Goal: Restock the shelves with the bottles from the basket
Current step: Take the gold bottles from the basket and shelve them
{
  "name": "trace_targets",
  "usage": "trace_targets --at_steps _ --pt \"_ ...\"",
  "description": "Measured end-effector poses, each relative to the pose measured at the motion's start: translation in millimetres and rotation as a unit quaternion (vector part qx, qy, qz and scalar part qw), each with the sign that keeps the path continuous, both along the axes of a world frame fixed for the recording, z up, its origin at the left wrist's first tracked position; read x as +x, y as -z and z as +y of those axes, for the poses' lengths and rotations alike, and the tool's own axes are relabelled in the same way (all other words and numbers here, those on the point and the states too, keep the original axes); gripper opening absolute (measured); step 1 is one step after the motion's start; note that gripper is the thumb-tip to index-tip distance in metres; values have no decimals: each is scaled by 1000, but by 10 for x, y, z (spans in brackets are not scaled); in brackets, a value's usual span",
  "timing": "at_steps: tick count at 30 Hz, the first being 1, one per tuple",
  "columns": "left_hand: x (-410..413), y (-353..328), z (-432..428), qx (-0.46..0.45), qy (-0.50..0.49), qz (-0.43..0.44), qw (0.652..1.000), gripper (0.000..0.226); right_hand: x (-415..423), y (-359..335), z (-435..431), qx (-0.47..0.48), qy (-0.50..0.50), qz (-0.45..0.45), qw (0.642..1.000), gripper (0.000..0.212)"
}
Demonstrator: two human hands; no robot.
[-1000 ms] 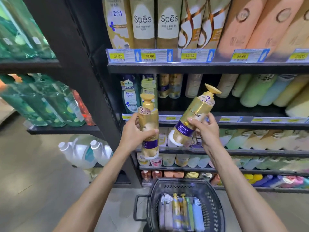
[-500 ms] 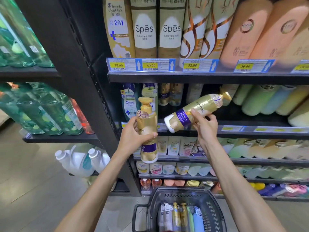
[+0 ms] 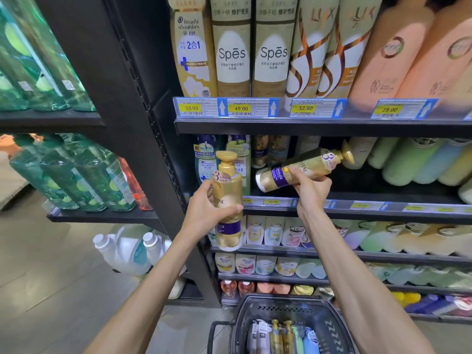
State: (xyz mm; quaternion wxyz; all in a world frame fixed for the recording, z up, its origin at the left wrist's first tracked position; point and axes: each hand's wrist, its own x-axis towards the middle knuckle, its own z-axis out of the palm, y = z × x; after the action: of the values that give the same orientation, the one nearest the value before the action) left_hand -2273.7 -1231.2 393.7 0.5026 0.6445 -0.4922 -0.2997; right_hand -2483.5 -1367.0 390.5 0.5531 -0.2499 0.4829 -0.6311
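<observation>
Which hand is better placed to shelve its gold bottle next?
Probably right: the right hand holds its tilted bottle with the cap inside the shelf opening; the left hand holds its upright bottle in front.

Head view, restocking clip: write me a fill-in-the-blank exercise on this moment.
The left hand grips a gold bottle that stands ____.
The right hand grips a second gold bottle, tipped with its cap toward the ____.
The price tag under the Spes bottles reads ____.
Missing: upright; right; 49.00
</observation>
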Motion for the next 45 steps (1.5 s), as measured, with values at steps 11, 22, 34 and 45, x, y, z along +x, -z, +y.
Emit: trace_targets --at_steps 11,22,34,45 --pt "33 63 -92 0 11 4 1000 70 -38 145 -10 -107 -73 216 968 64" --pt "22 135 -23 1 3 18 1000 64 34 31 -181 -91 -201 403 888 78" --pt "68 135 -24 1 -10 0 1000 60 91 144 -119 -126 -197 478 846 61" --pt "107 127 -79 0 -11 -1 1000 64 254 362 -115 -118 -142 544 819 73"
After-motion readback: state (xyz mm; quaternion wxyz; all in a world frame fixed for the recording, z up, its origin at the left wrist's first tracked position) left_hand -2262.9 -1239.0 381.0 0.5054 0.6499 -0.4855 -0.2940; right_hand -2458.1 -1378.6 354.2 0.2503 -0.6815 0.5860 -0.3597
